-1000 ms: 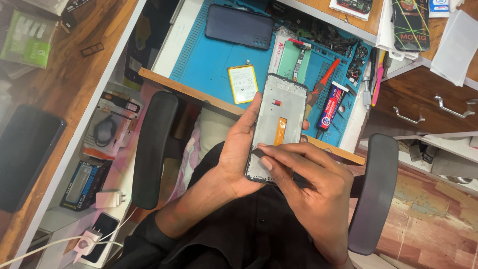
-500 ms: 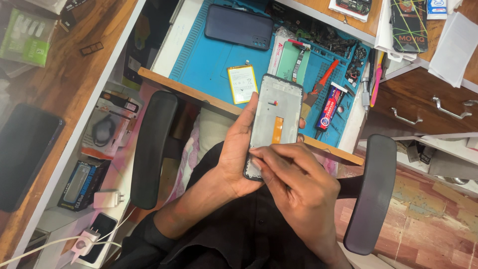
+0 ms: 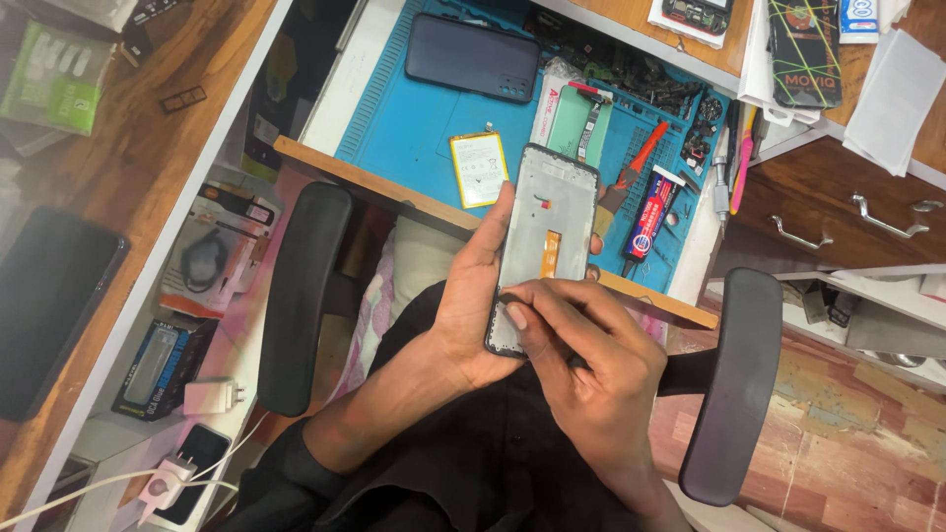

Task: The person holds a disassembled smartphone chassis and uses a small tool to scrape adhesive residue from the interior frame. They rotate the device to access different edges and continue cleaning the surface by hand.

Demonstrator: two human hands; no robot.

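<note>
My left hand (image 3: 473,296) holds an opened phone frame (image 3: 548,225) upright over my lap; the frame is grey inside with an orange flex strip down its middle. My right hand (image 3: 591,369) pinches a thin dark tool (image 3: 512,299) and presses its tip against the frame's lower left edge. The fingers of my right hand cover the frame's bottom end. Both hands sit just in front of the wooden desk edge (image 3: 374,182).
A blue work mat (image 3: 414,128) carries a dark phone back cover (image 3: 471,57), a yellow-edged battery (image 3: 479,167), a red and black glue tube (image 3: 650,212), a red-handled tool (image 3: 639,158) and small parts. Black chair armrests (image 3: 301,296) (image 3: 729,384) flank me. Shelves with boxes and chargers stand left.
The phone frame and both hands have shifted slightly. My right hand's tool has stayed at the frame's lower left edge.
</note>
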